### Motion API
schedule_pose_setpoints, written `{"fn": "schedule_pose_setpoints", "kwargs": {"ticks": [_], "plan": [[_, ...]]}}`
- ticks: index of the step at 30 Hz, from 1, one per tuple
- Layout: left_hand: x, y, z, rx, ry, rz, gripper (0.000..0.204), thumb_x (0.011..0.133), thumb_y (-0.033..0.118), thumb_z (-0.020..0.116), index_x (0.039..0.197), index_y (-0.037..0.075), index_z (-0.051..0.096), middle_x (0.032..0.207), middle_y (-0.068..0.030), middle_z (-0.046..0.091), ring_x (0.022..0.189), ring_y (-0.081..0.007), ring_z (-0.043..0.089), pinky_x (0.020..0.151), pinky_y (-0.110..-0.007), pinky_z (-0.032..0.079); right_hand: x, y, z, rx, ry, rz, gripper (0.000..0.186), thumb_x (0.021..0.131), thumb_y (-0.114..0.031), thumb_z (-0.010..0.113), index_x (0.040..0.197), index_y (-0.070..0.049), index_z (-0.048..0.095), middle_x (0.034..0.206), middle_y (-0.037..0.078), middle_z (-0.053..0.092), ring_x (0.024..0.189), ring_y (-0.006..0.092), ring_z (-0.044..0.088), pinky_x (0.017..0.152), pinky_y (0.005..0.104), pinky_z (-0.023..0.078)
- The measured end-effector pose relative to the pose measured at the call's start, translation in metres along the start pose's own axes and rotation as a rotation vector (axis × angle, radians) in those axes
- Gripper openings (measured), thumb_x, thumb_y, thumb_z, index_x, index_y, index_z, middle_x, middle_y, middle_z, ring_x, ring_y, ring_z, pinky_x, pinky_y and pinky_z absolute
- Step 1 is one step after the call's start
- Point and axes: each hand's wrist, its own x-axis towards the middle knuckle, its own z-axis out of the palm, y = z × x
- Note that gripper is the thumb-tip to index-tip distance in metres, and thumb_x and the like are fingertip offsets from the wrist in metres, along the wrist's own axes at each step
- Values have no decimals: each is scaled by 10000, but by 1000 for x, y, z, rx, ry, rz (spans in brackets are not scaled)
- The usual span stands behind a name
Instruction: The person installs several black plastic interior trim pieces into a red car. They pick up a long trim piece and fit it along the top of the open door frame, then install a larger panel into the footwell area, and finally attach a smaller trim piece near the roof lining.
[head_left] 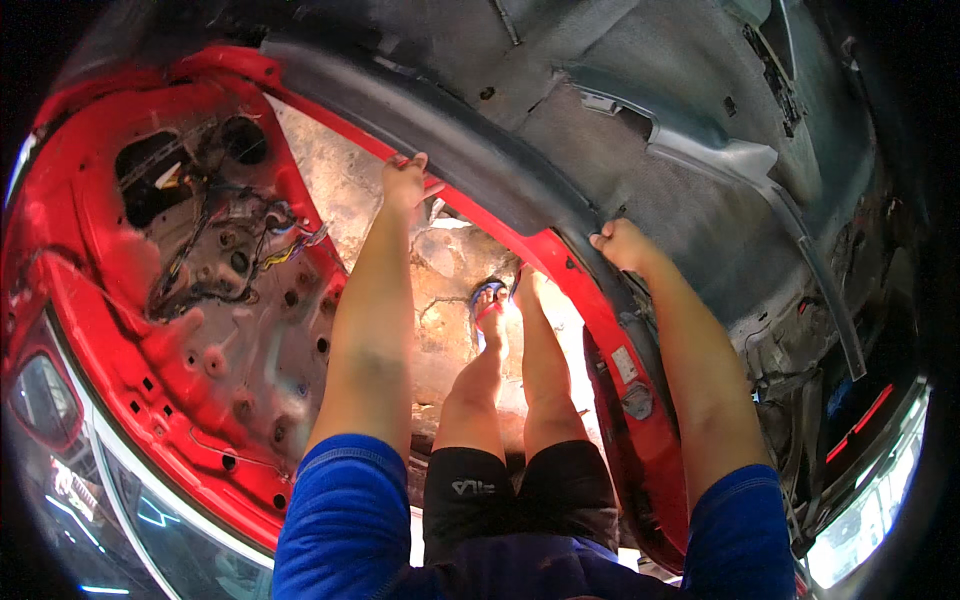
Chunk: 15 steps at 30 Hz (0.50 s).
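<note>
A long dark grey sill trim runs along the red door sill of a car. My left hand is closed at the trim's outer edge, where it meets the red metal. At the trim's right end, my right hand has its fingers curled against the inner edge, beside the carpeted floor. Part of each grip is hidden under the fingers. Both arms are stretched forward, spread apart along the sill.
The stripped red car door stands open at the left, with loose wiring hanging from it. A grey curved trim piece lies on the car floor at the right. My sandalled foot stands on worn ground outside the sill.
</note>
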Motion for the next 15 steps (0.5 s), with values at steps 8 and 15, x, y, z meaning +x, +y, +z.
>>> {"fn": "schedule_pose_setpoints", "kwargs": {"ticks": [8,15], "plan": [[-40,-8,13,9,-112,25,201,1040,150,633,1170,63,505,1098,-101,634,939,-244,686,806,-440,666,-20,36,-29,336,-387,130,382,975,-383,694,1056,-11,656,927,112,659,863,282,687,695,424,577],[-33,-14,5,-32,-135,3,239,1038,152,639,1205,68,490,1045,-98,637,926,-255,706,779,-451,675,-26,-14,-22,354,-169,250,705,835,-348,679,1419,18,530,1359,265,593,1216,375,624,841,446,584]]}}
